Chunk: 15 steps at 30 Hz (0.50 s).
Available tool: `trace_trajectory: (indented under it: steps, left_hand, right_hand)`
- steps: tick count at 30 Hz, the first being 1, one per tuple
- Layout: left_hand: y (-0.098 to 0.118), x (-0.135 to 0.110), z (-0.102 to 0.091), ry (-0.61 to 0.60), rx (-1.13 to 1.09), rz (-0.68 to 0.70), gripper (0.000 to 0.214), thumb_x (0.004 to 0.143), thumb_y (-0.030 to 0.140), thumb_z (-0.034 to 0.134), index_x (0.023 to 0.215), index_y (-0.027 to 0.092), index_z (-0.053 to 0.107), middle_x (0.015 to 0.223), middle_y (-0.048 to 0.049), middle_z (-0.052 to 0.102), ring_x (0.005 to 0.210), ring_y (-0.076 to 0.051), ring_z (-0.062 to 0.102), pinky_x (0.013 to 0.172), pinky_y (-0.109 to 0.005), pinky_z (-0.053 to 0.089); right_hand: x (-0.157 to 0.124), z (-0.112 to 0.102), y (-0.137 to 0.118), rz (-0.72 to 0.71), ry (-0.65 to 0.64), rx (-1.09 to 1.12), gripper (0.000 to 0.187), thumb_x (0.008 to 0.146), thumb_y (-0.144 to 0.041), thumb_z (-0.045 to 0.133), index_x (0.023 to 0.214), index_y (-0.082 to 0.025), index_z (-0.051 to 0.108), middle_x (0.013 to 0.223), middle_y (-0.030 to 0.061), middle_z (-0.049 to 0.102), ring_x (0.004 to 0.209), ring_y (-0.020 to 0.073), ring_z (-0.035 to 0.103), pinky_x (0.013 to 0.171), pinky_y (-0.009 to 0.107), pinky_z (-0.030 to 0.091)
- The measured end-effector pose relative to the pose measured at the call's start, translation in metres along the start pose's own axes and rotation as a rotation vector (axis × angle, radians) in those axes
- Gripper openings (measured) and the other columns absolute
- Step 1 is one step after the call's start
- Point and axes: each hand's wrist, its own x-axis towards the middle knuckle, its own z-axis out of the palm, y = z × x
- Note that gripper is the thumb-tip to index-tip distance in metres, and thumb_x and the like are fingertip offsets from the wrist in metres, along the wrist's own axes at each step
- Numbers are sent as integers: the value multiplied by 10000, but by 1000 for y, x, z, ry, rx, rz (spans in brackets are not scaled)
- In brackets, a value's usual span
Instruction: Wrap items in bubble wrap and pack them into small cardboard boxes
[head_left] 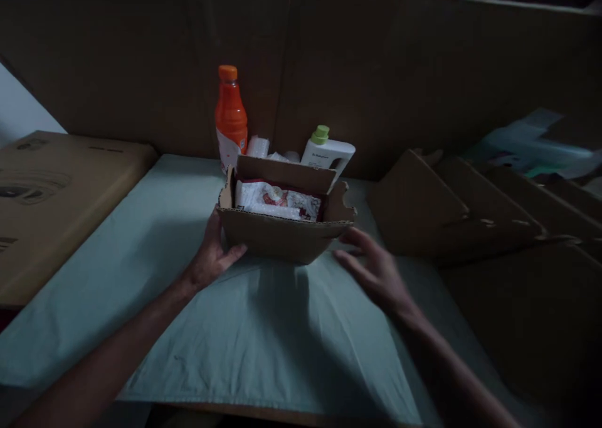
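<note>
A small open cardboard box [273,233] stands on the pale green cloth, with a rough-cut top edge. Inside it lies a white packet [286,200] with a red print, dark red showing around it. My left hand [211,258] is at the box's left side, its fingers stretched up along that wall and its thumb spread out towards the front. By the lower right corner, my right hand [371,265] has its fingers apart, slightly blurred. Whether its fingertips touch the box I cannot tell.
Behind the box stand an orange bottle [230,117], some clear wrapped items [258,147] and a white jug with a green cap [324,152]. A large flat carton [61,196] is at left. Cardboard dividers [414,208] fill the right side, and a tall cardboard wall [155,58] closes the back.
</note>
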Motion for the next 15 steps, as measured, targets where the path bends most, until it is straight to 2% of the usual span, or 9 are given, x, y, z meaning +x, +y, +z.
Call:
trace_trajectory:
  steps: [1,3,5,7,12,14,15]
  left_hand:
    - [0,4,5,-15,-100,-46,820,846,515,673,1515,189,328,1489,-177,478,1422,-344,434,1197,-547,341]
    - [5,11,15,-12,-267,-122,809,826,535,681,1478,164,377,1393,-163,572,1341,-329,515,1182,-517,369]
    - [15,16,25,13,-349,-152,832,796,551,703,1461,153,399,1342,-152,615,1288,-324,555,1169,-503,386]
    - [27,16,38,-2,-387,-143,849,788,545,711,1469,151,392,1338,-149,624,1273,-321,569,1165,-498,392]
    - [60,0,81,-167,-455,-37,918,796,470,738,1539,154,302,1466,-178,526,1408,-322,464,1219,-488,327]
    - [68,-12,84,-171,-441,-39,940,784,455,756,1544,154,291,1489,-188,501,1420,-329,450,1221,-502,322]
    - [70,-18,79,-144,-419,-53,918,787,452,753,1534,155,308,1480,-188,510,1406,-330,465,1213,-509,335]
  right_hand:
    - [3,19,7,-22,-37,48,531,816,-512,692,1252,-218,624,1263,121,699,1128,301,667,918,475,553]
    - [15,49,13,-34,-20,125,588,810,-519,679,1294,-204,571,1287,134,676,1146,304,649,929,464,545]
    - [25,59,16,-13,7,171,566,793,-499,684,1255,-192,570,1234,131,692,1100,298,656,912,446,541]
    - [21,48,22,42,27,197,546,762,-486,710,1197,-183,581,1172,125,709,1043,290,665,895,437,540]
    - [-28,-12,47,151,173,187,495,733,-499,770,1088,-191,613,1108,105,720,1004,275,676,862,412,541]
    - [-41,-21,48,128,215,166,461,741,-486,776,1070,-203,621,1089,91,724,991,265,679,848,395,540]
    - [-44,-18,45,109,204,164,452,743,-481,775,1066,-205,623,1075,87,727,974,261,681,840,390,540]
